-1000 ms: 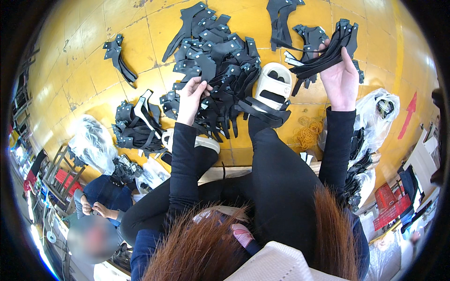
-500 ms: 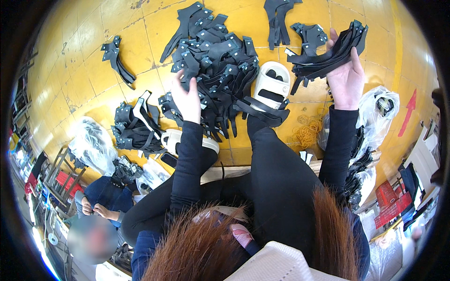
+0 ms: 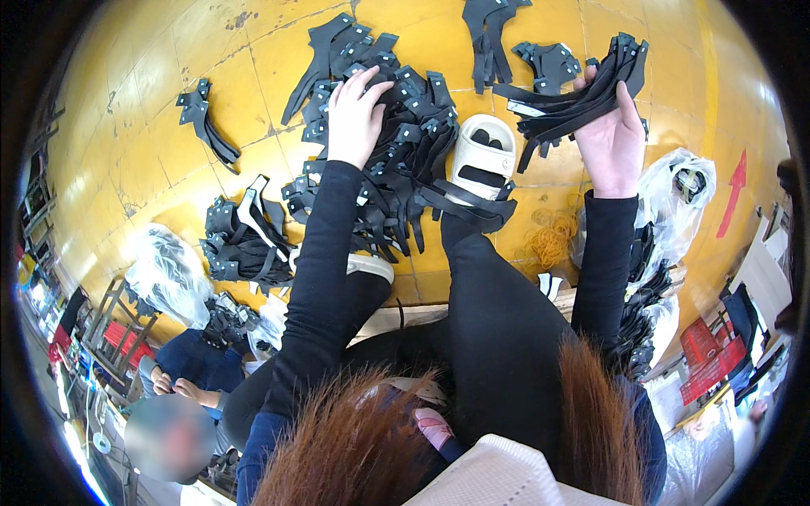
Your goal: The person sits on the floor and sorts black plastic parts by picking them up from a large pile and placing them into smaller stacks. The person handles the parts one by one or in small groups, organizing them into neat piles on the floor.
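A big heap of black cut strap pieces (image 3: 426, 139) with small pale tabs lies on the yellow floor in front of me. Over its upper left part is my left hand (image 3: 353, 126), back upward, fingers stretched and apart, with nothing visibly held; whether the fingertips touch the pieces I cannot tell. To the right, my right hand (image 3: 612, 156), palm up, grips a fanned bundle of the same black strap pieces (image 3: 586, 108) between thumb and fingers. The bundle is raised, its long tails pointing left.
My feet wear cream slides (image 3: 488, 148). Smaller strap stacks lie at the left (image 3: 205, 126), at the top (image 3: 491, 42) and beside a white-edged piece (image 3: 253, 215). Yellow rubber bands (image 3: 554, 240) and clear plastic bags (image 3: 169, 270) flank my legs. Another person (image 3: 198, 363) sits at lower left.
My left hand has moved up and slightly right, farther over the heap, and turned its back upward. The right hand still holds the bundle, shifted slightly left in view.
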`<control>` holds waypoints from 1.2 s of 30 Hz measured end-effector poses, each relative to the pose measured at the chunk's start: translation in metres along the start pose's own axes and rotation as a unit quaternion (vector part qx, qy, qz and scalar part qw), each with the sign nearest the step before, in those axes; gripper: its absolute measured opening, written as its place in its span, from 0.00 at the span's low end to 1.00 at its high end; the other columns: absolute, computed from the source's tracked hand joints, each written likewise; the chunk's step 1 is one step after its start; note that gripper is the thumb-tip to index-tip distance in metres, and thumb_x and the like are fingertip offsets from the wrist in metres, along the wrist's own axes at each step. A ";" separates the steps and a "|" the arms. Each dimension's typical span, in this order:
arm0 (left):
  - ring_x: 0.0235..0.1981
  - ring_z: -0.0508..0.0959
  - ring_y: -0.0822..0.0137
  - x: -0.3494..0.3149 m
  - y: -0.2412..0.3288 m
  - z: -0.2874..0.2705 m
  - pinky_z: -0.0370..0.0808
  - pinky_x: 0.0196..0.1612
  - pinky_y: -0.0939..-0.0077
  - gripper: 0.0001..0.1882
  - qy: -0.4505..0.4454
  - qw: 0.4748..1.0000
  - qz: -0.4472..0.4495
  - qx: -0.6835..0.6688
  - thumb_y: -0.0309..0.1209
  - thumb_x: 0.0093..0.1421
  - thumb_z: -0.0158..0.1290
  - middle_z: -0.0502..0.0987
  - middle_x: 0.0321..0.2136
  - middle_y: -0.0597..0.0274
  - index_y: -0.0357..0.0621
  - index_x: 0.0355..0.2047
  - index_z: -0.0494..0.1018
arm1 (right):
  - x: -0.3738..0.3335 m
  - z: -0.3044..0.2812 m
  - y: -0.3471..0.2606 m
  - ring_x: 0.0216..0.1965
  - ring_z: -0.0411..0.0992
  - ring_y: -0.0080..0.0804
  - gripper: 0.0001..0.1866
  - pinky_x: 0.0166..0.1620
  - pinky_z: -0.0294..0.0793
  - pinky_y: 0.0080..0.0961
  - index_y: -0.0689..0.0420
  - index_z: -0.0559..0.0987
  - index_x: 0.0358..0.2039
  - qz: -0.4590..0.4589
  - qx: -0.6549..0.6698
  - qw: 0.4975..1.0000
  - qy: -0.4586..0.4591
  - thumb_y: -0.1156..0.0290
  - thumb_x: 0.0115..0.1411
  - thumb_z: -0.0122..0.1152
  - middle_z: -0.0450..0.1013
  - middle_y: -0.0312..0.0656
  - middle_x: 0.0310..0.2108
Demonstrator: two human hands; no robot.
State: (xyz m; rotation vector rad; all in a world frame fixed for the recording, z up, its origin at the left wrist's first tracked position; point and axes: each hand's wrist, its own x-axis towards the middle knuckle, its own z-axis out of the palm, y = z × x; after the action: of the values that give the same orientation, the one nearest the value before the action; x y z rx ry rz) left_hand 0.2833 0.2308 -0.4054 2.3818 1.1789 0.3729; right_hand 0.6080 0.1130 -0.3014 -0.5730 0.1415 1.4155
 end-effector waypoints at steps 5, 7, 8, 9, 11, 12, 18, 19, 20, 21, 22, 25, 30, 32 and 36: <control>0.55 0.69 0.54 -0.019 -0.016 -0.004 0.64 0.58 0.61 0.11 -0.030 0.997 -0.003 -0.068 0.21 0.49 0.55 0.73 0.49 0.59 0.45 0.33 0.70 | 0.000 -0.001 -0.004 0.52 0.67 0.43 0.17 0.57 0.64 0.40 0.60 0.70 0.52 -0.003 -0.003 1.000 0.008 0.66 0.68 0.43 0.70 0.50 0.50; 0.55 0.70 0.51 -0.021 -0.013 -0.004 0.66 0.56 0.62 0.09 -0.027 0.996 -0.012 -0.087 0.19 0.48 0.55 0.74 0.48 0.56 0.41 0.29 0.67 | 0.000 -0.001 -0.004 0.51 0.68 0.43 0.17 0.57 0.64 0.40 0.61 0.70 0.52 0.000 0.002 1.000 0.005 0.66 0.68 0.43 0.70 0.50 0.50; 0.55 0.69 0.51 -0.020 -0.012 -0.004 0.65 0.57 0.61 0.10 -0.032 0.996 -0.012 -0.083 0.19 0.48 0.55 0.74 0.49 0.56 0.42 0.29 0.66 | 0.000 -0.001 -0.004 0.51 0.68 0.43 0.17 0.57 0.64 0.40 0.61 0.70 0.52 0.000 0.005 1.000 0.006 0.66 0.68 0.43 0.70 0.51 0.50; 0.56 0.69 0.52 -0.018 -0.010 -0.004 0.64 0.57 0.61 0.10 -0.033 0.997 -0.013 -0.074 0.20 0.48 0.55 0.74 0.49 0.56 0.43 0.29 0.66 | 0.000 -0.001 -0.003 0.51 0.68 0.43 0.17 0.57 0.64 0.40 0.61 0.70 0.52 0.000 0.007 1.000 0.006 0.66 0.68 0.43 0.70 0.51 0.50; 0.56 0.69 0.52 -0.016 -0.009 -0.002 0.63 0.58 0.61 0.10 -0.035 0.998 -0.015 -0.057 0.21 0.49 0.54 0.74 0.49 0.58 0.44 0.29 0.66 | 0.001 -0.001 -0.002 0.51 0.68 0.43 0.17 0.57 0.64 0.39 0.61 0.70 0.52 -0.001 0.009 1.000 0.008 0.66 0.67 0.44 0.70 0.51 0.50; 0.56 0.69 0.53 -0.015 -0.009 -0.002 0.63 0.57 0.61 0.10 -0.041 0.998 -0.016 -0.044 0.21 0.48 0.54 0.74 0.49 0.59 0.44 0.29 0.66 | 0.002 0.000 -0.001 0.51 0.68 0.43 0.17 0.57 0.64 0.39 0.61 0.70 0.52 -0.002 0.009 1.000 0.009 0.66 0.67 0.44 0.70 0.51 0.50; 0.47 0.73 0.57 -0.018 -0.002 -0.009 0.64 0.51 0.59 0.08 -0.048 0.997 -0.049 -0.024 0.22 0.46 0.53 0.75 0.43 0.64 0.45 0.27 0.67 | 0.002 -0.003 0.000 0.52 0.67 0.42 0.17 0.58 0.63 0.39 0.61 0.71 0.51 0.003 0.003 1.000 0.019 0.66 0.67 0.44 0.70 0.50 0.50; 0.46 0.73 0.57 -0.019 -0.004 -0.009 0.64 0.50 0.59 0.08 -0.049 0.995 -0.072 -0.058 0.22 0.45 0.53 0.76 0.42 0.64 0.45 0.27 0.67 | 0.002 -0.004 -0.001 0.52 0.67 0.42 0.17 0.58 0.63 0.39 0.61 0.71 0.51 0.002 0.000 1.000 0.019 0.66 0.67 0.44 0.70 0.50 0.50; 0.44 0.73 0.57 -0.022 -0.009 -0.009 0.65 0.49 0.60 0.08 -0.050 0.990 -0.095 -0.092 0.22 0.45 0.53 0.76 0.41 0.63 0.44 0.26 0.67 | 0.002 -0.003 -0.001 0.52 0.67 0.42 0.17 0.58 0.63 0.39 0.61 0.71 0.51 0.000 -0.003 1.000 0.015 0.66 0.67 0.44 0.70 0.50 0.50; 0.42 0.73 0.57 -0.024 -0.013 -0.010 0.65 0.48 0.60 0.08 -0.051 0.984 -0.117 -0.126 0.22 0.44 0.54 0.76 0.40 0.63 0.44 0.26 0.67 | 0.002 -0.003 -0.001 0.52 0.67 0.42 0.17 0.58 0.63 0.39 0.61 0.70 0.51 -0.001 -0.005 1.000 0.012 0.66 0.67 0.44 0.70 0.50 0.50; 0.41 0.73 0.57 -0.025 -0.015 -0.012 0.66 0.46 0.63 0.08 -0.036 0.982 -0.121 -0.139 0.22 0.43 0.54 0.77 0.38 0.63 0.43 0.25 0.67 | 0.002 -0.003 -0.001 0.52 0.67 0.42 0.17 0.58 0.63 0.39 0.62 0.70 0.52 -0.003 -0.007 1.000 0.008 0.66 0.67 0.44 0.70 0.50 0.50; 0.42 0.73 0.58 -0.031 -0.019 -0.014 0.65 0.46 0.65 0.08 -0.023 0.985 -0.126 -0.120 0.22 0.43 0.54 0.77 0.36 0.65 0.45 0.25 0.68 | 0.002 -0.004 -0.001 0.51 0.67 0.42 0.17 0.57 0.64 0.39 0.62 0.70 0.52 -0.013 -0.008 1.000 0.025 0.66 0.67 0.44 0.70 0.51 0.50; 0.44 0.73 0.62 -0.041 -0.027 -0.013 0.63 0.48 0.66 0.07 -0.011 0.988 -0.134 -0.073 0.24 0.45 0.55 0.77 0.33 0.68 0.47 0.27 0.71 | 0.003 -0.005 -0.002 0.51 0.68 0.41 0.17 0.57 0.64 0.38 0.61 0.70 0.52 -0.005 -0.013 1.000 0.018 0.66 0.67 0.43 0.70 0.50 0.50; 0.43 0.74 0.62 -0.042 -0.026 -0.015 0.63 0.48 0.65 0.06 -0.003 0.977 -0.185 -0.103 0.25 0.47 0.55 0.77 0.31 0.67 0.47 0.27 0.72 | 0.003 -0.006 -0.001 0.51 0.68 0.41 0.17 0.57 0.64 0.38 0.61 0.70 0.51 -0.005 -0.018 1.000 0.022 0.66 0.67 0.43 0.70 0.50 0.50; 0.40 0.73 0.60 -0.041 -0.019 -0.017 0.63 0.47 0.64 0.10 0.043 0.961 -0.271 -0.026 0.31 0.49 0.57 0.76 0.30 0.66 0.48 0.32 0.72 | 0.002 -0.005 -0.002 0.51 0.68 0.41 0.17 0.57 0.64 0.38 0.61 0.70 0.51 -0.008 -0.024 0.999 0.020 0.66 0.67 0.43 0.70 0.50 0.50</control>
State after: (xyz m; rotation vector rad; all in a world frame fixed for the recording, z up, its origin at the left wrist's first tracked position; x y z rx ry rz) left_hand 0.2387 0.2124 -0.4025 1.9057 1.7673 0.3167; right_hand 0.6112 0.1127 -0.3062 -0.6407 0.1356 1.3963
